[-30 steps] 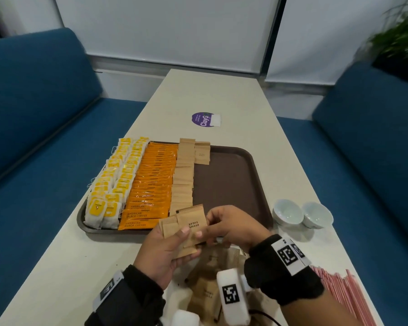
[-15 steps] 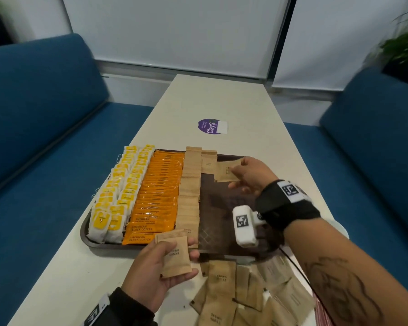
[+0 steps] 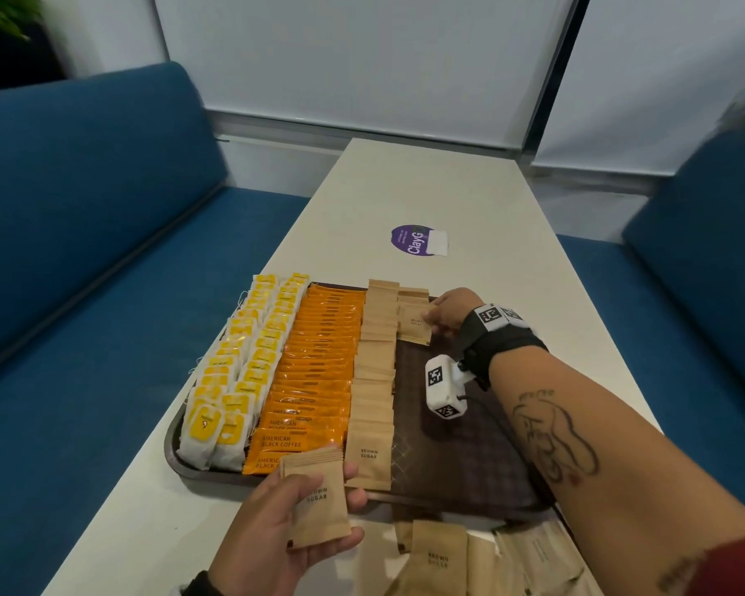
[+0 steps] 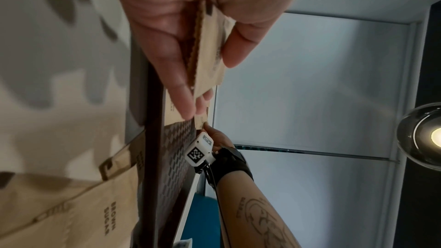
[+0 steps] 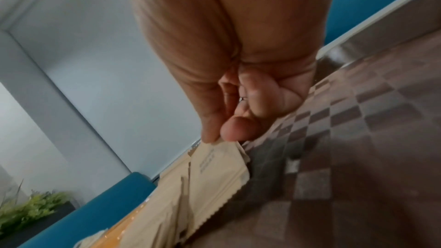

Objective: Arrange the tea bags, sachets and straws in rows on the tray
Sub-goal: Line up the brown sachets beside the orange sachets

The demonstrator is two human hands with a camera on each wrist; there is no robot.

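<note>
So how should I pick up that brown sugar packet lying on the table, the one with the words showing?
Pinch the brown sugar sachet by its far short edge, coming from above. It lies flat and overlaps the other loose sachets, so that edge, nearest the tray, looks easiest to lift, probably without dragging its neighbours.

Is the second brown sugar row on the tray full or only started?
Only started: few sachets lie at the far end; bare tray fills the rest.
</note>
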